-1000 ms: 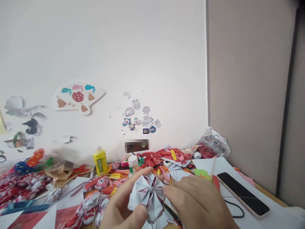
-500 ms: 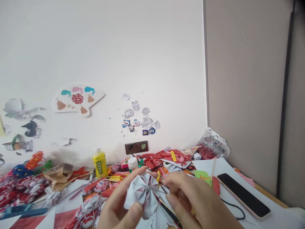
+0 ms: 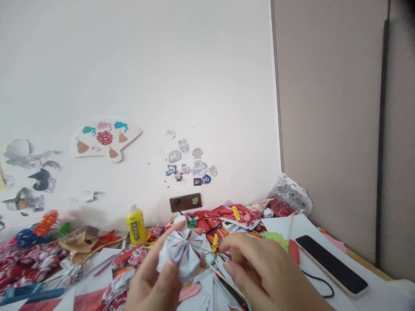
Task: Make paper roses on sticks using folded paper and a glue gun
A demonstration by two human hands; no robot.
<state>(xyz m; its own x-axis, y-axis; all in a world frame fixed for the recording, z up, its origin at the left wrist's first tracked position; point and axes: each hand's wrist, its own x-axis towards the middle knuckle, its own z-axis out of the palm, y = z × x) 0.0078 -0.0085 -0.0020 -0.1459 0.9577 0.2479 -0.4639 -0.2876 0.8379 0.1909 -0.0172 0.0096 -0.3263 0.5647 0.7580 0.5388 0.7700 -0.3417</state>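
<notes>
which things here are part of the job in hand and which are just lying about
Part of the job:
- paper flower, held in the left hand
- thin dark strand, running from the flower toward the right hand

Apparently just lying about:
- phone
- yellow bottle
- black cord, beside the phone
- clear bag, by the wall

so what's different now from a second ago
The left hand carried the folded paper piece leftward, toward the yellow bottle, away from the right hand; a thin strand now shows across the gap. The left hand's grip on it, the bottle and the phone stayed as they were.
</notes>
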